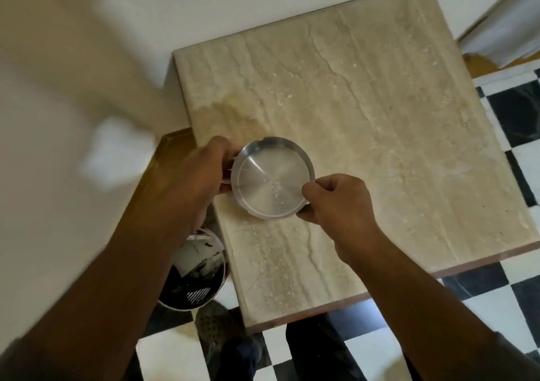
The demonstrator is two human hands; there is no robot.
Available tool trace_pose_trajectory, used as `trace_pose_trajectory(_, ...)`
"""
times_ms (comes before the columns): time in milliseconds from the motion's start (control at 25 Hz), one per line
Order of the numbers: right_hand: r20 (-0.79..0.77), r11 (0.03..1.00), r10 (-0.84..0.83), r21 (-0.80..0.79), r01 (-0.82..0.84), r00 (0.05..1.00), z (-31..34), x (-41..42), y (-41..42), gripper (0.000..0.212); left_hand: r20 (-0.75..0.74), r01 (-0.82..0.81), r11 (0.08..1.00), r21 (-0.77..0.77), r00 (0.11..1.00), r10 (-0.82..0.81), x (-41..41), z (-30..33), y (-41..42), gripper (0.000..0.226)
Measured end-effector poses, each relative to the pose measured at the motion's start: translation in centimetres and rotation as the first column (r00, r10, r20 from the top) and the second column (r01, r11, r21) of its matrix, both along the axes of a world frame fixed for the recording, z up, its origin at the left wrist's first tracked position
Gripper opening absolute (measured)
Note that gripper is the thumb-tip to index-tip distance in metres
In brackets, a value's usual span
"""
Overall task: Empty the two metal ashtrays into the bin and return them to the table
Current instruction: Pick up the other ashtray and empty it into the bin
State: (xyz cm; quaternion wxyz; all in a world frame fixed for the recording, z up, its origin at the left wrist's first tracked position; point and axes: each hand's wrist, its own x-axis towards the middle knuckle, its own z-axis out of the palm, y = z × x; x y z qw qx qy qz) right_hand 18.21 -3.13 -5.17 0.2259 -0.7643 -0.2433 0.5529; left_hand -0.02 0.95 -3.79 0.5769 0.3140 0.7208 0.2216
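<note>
A round metal ashtray [271,179] sits low over the left part of the beige stone table [380,117]. Its bowl looks empty apart from a few pale specks. My left hand [198,176] grips its left rim. My right hand [336,196] pinches its right rim between thumb and fingers. A sliver of metal shows under my left fingers, and I cannot tell whether it is a second ashtray. I cannot tell whether the ashtray touches the tabletop. The round metal bin [190,278] stands on the floor by the table's near left corner, partly hidden by my left forearm.
The bin holds a dark liner and white paper scraps. The floor [511,293] is black-and-white checkered tile. A white wall runs along the left and far side. A wooden edge [163,158] lies left of the table. My feet are near the table's front edge.
</note>
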Motion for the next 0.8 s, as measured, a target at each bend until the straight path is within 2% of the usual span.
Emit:
trace_pose_trajectory(80,-0.022,0.997,0.078,0.013,-0.078,0.997,0.4,-3.4,-0.6,0.015,-0.002,-0.014,1.0,-0.006,1.0,0.014,-3.8,0.9,-2.4,0.04)
trace_pose_trajectory(240,-0.066,0.972,0.234,-0.013,-0.235,0.97,-0.9,-10.1,-2.9,0.025,-0.003,-0.083,0.996,-0.013,0.997,0.083,-10.3,1.0,-7.8,0.03)
trace_pose_trajectory(360,-0.072,0.939,0.335,-0.053,-0.339,0.94,-2.8,-15.0,-5.2,0.02,0.016,-0.216,0.972,-0.094,0.976,0.219,-14.8,-0.9,-11.5,0.026)
trace_pose_trajectory(520,-0.174,0.912,0.371,-0.12,-0.393,0.912,-5.8,-19.2,-7.6,0.015,-0.009,-0.354,0.925,-0.137,0.934,0.356,-18.9,-4.5,-15.5,0.026)
trace_pose_trajectory(680,-0.226,0.87,0.422,-0.171,-0.463,0.878,-8.8,-21.3,-8.8,0.01,-0.028,-0.389,0.904,-0.177,0.92,0.39,-21.3,-7.8,-18.1,0.032)
trace_pose_trajectory(800,-0.376,0.831,0.416,-0.213,-0.514,0.828,-9.9,-21.4,-8.9,0.034,-0.008,-0.367,0.905,-0.217,0.927,0.374,-22.8,-9.5,-18.9,0.035)
